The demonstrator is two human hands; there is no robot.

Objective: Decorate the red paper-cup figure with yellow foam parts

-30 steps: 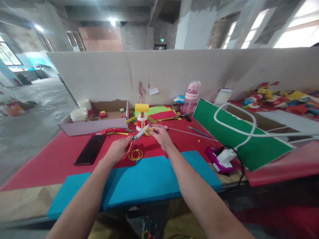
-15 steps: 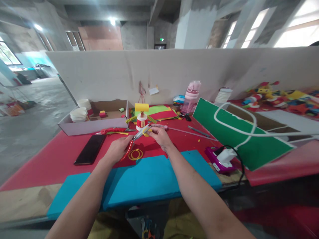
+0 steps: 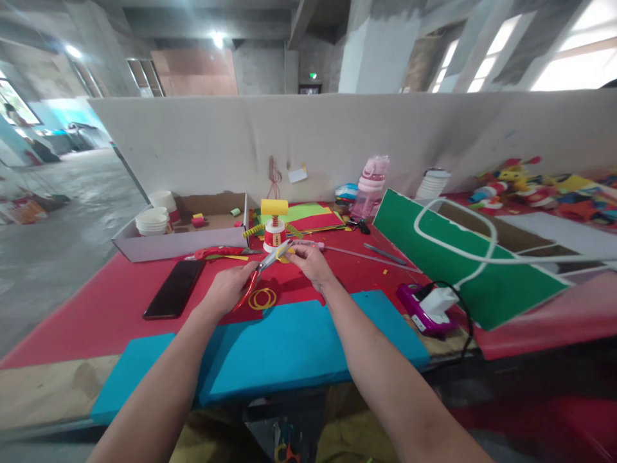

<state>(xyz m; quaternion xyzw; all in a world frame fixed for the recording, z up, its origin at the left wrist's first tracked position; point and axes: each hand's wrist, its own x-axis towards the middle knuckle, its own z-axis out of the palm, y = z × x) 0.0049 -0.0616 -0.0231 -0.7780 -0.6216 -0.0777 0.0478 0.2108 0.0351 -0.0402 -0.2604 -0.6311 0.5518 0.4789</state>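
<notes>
My left hand [image 3: 231,287] is closed on a pair of scissors [image 3: 251,287] with red-orange handles. The blades point up and to the right, toward my right hand [image 3: 308,262]. Between its fingertips my right hand pinches a small yellow paper piece [image 3: 288,255], which touches or lies right beside the blades. Just beyond the blades stands a paper-cup figure [image 3: 274,236] with a red band, a yellow roll on top and folded yellow-green arms. Two yellow rings [image 3: 263,299] lie on the red table cover below the scissors.
On the left are a black phone [image 3: 174,290], a red-handled tool [image 3: 222,252] and an open box [image 3: 180,246] holding paper cups. Coloured paper [image 3: 313,218] and a pink bottle [image 3: 370,186] stand behind. A purple power socket [image 3: 427,315] with cables and a green board [image 3: 463,263] lie right. Blue padding [image 3: 308,347] covers the front edge.
Both hands, the scissors and the yellow paper piece stay almost where they were. A dark shape now shows by the far-left window.
</notes>
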